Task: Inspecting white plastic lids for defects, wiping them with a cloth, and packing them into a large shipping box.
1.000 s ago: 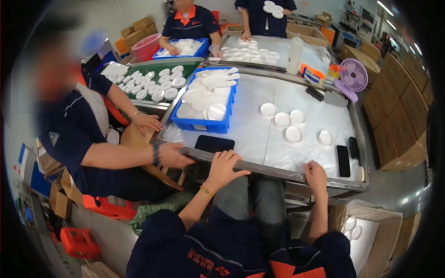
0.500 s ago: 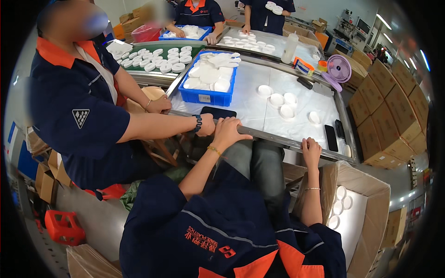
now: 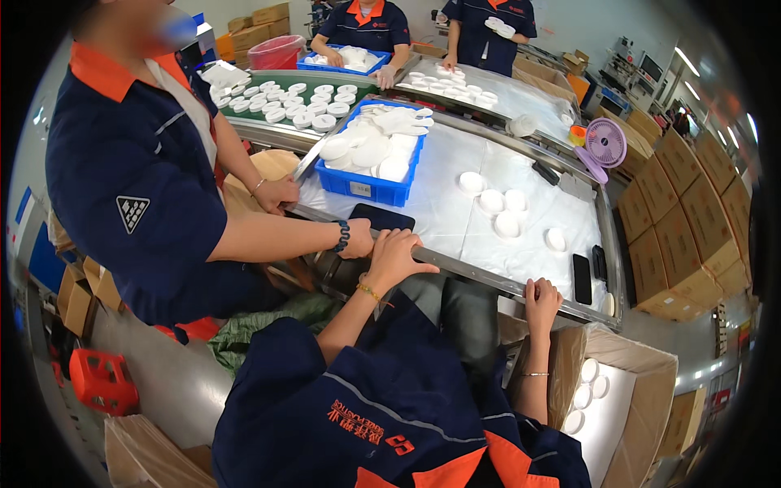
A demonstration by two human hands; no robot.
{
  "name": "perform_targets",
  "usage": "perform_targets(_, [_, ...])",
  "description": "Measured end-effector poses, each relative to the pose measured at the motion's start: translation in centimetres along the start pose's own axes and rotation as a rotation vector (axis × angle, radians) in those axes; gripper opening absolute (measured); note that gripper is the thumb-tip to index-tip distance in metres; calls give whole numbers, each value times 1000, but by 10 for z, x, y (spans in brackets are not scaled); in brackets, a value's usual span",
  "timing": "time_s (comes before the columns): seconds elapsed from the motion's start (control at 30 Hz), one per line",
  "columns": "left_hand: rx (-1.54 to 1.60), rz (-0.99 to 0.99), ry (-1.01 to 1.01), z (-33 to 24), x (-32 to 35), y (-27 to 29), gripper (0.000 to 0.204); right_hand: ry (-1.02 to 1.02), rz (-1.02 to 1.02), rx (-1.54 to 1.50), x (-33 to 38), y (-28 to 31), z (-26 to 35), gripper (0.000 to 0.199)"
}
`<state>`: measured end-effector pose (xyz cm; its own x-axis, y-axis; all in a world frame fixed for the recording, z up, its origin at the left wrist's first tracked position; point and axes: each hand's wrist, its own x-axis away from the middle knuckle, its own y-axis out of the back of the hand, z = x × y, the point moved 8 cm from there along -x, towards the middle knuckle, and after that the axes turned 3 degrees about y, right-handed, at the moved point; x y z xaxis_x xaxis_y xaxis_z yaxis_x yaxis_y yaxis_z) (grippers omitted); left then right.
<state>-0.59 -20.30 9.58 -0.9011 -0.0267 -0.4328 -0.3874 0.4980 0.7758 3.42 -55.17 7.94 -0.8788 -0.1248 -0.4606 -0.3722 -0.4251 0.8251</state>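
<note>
While left hand (image 3: 396,257) touches table edge (image 3: 476,275), navy shirt (image 3: 285,398) bears red lettering (image 3: 355,420).

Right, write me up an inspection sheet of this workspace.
Surface: white sheeting inside a metal rim.
Job's things: five white round pieces right of a blue bin heaped with flat white items.
Clutter: black phone near the near right corner; purple fan by the far right corner.
Hands: left hand rests on the metal rim, thumb spread; right hand at it too, fingers curled.
Cables: nothing seen.
Surroundings: co-worker's hand beside the left hand; stacked cartons right; red stool lower left.
</note>
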Motion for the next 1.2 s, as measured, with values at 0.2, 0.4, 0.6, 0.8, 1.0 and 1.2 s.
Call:
perform_targets(0.2, [-33,-25,0,-7,-5,2,54,3,-19,-23,-1,4,0,25])
perform_targets(0.4, [-74,31,7,-10,-10,0,55,-46,-20,-22,-4,6,1,22])
perform_targets(0.6, [-68,-36,-70,-17,-15,1,54,-68,-57,-28,-8,11,5,20])
perform_targets(0.8, [-92,-21,-42,-18,-14,-1,53,-64,-73,-34,-9,14,6,18])
perform_targets(1.0, [-90,-46,-73,-23,-16,0,51,-59,-92,-59,-9,18,7,17])
perform_targets(1.2, [-91,-27,-64,-23,-16,-1,51,-77,-82,-68,-9,19,6,17])
